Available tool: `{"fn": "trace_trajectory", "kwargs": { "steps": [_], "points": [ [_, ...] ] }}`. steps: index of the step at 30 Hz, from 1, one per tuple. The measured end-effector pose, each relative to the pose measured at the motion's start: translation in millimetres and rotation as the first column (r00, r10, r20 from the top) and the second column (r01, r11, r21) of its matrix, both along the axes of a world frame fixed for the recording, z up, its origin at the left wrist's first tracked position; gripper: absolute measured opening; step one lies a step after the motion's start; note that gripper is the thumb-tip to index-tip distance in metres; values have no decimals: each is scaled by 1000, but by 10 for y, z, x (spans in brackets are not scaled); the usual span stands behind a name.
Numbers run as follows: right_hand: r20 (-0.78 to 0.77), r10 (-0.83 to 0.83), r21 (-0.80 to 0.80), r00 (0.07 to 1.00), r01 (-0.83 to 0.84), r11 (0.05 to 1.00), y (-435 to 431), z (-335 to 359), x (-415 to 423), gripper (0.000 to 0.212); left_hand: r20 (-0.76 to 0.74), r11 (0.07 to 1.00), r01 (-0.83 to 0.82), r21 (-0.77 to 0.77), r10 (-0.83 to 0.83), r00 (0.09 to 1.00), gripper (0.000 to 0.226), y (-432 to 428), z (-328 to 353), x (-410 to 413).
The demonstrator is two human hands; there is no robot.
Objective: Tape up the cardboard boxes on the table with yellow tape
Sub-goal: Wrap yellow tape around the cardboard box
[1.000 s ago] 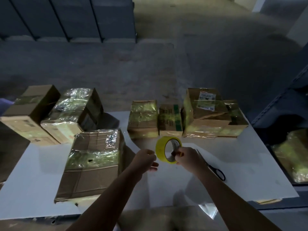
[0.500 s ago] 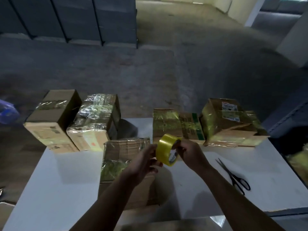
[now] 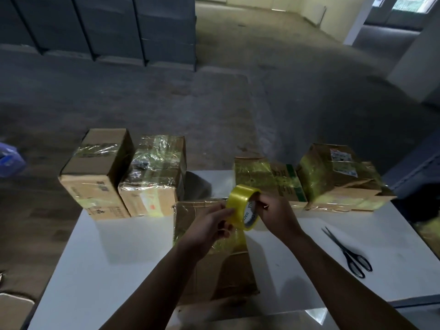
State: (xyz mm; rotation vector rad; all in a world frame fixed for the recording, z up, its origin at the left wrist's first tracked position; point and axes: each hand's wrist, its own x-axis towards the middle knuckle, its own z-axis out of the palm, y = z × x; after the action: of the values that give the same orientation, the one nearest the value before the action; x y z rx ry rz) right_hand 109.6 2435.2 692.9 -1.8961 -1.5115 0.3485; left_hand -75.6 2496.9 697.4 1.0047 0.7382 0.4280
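A roll of yellow tape point(image 3: 240, 202) is held upright above the white table point(image 3: 119, 253). My right hand point(image 3: 273, 214) grips the roll through its core. My left hand point(image 3: 209, 228) pinches the tape's outer face on the left side. Under both hands lies a flat cardboard box point(image 3: 214, 270), partly wrapped in tape and partly hidden by my arms. Two boxes point(image 3: 95, 177) point(image 3: 152, 177) stand at the table's far left edge. Three taped boxes point(image 3: 250, 172) point(image 3: 288, 184) point(image 3: 338, 177) stand at the far right.
Black scissors point(image 3: 350, 253) lie on the table at the right, blades pointing away from me. Concrete floor stretches beyond the table, with dark shelving at the far left. A blue object point(image 3: 9, 160) shows at the left edge.
The view has shifted so the boxes sit further right and lower in frame. The roll has turned edge-on, and my left hand has moved onto its outer face.
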Motion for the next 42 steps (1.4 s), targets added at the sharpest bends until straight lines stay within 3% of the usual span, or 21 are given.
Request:
{"fn": "trace_trajectory", "kwargs": {
  "steps": [3,7,11,15,17,21,24,26,28,31,39,42],
  "points": [
    [-13,0,-20,1000,0,1000,67,9,-43,14,26,1000,-14,5,14,1000,18,22,-6,-75],
    [-17,9,7,1000,-9,1000,123,35,-121,54,86,988,-76,-132,88,992,15,34,-10,-144],
    [-19,129,-60,991,-130,990,97,24,-131,29,34,904,-258,-341,286,957,15,158,47,-142],
    [-27,343,-57,939,-344,937,80,2,-165,27,-35,799,-374,-471,406,913,19,293,107,-165],
    [-6,381,-72,924,-381,922,133,27,-223,26,-98,811,-406,-422,405,909,13,308,124,-178],
    [106,407,-111,907,-396,912,232,-8,-291,22,-246,876,-454,-160,410,878,23,306,109,-231],
    [54,429,-148,902,-417,897,253,6,-307,18,-349,909,-360,211,414,841,28,297,46,-303],
    [5,446,-170,895,-438,883,275,25,-310,13,-388,802,-233,550,492,779,27,284,-15,-363],
    [-37,442,-190,896,-440,878,299,61,-311,11,-369,719,-158,676,517,772,27,249,-29,-392],
    [-106,443,-192,890,-456,869,319,114,-307,13,-383,737,-106,668,462,800,27,221,-30,-402],
    [-223,399,-94,889,-427,899,354,112,-342,10,-345,835,-277,476,467,814,11,241,-35,-491],
    [-222,420,-80,880,-446,892,358,91,-394,14,-388,857,-255,447,443,809,12,224,-29,-503]
  ]
}}
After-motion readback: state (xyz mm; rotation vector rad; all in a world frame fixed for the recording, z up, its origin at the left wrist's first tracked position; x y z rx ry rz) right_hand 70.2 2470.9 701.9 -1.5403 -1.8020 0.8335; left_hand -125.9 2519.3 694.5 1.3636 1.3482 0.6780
